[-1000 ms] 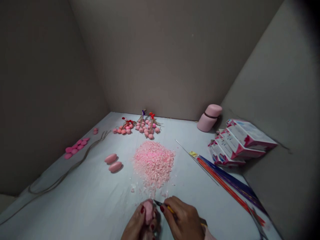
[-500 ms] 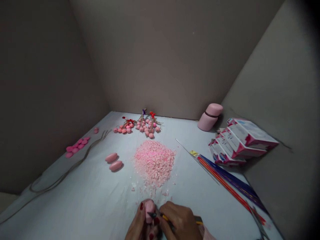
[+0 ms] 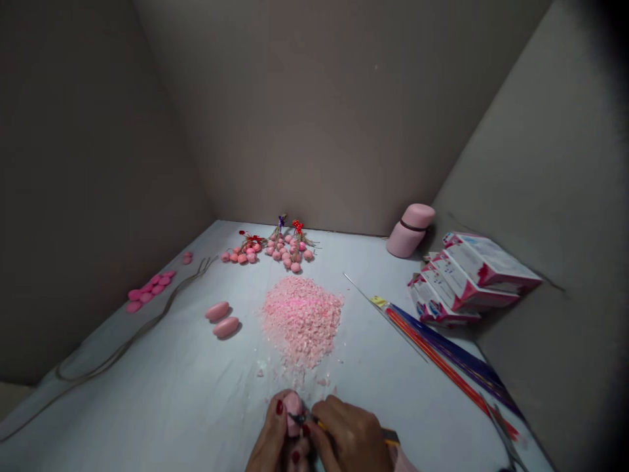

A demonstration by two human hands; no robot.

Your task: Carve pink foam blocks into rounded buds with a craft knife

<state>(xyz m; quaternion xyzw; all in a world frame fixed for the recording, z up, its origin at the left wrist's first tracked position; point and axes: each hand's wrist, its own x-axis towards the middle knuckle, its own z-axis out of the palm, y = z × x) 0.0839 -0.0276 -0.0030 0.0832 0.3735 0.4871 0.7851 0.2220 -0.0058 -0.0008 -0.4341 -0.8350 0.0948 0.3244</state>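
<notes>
At the bottom edge of the view my left hand [image 3: 276, 439] grips a small pink soap piece [image 3: 293, 405]. My right hand [image 3: 350, 438] holds a yellow-handled knife [image 3: 314, 421], and its dark blade tip lies against the pink piece. Just beyond my hands spreads a heap of pink shavings [image 3: 301, 318] on the pale blue table [image 3: 171, 387], with a few loose flakes close to my fingers.
Two pink ovals [image 3: 222, 319] lie left of the heap. Bunches of pink beads [image 3: 275, 248] sit at the back, flat pink discs [image 3: 150, 288] and a cord [image 3: 122, 344] at the left. A pink flask [image 3: 410, 229], stacked boxes [image 3: 466, 275] and coloured sticks [image 3: 442, 360] fill the right side.
My hands have drawn slightly nearer to me, and the knife tip has moved from beside the pink piece onto it. Everything else on the table lies as before.
</notes>
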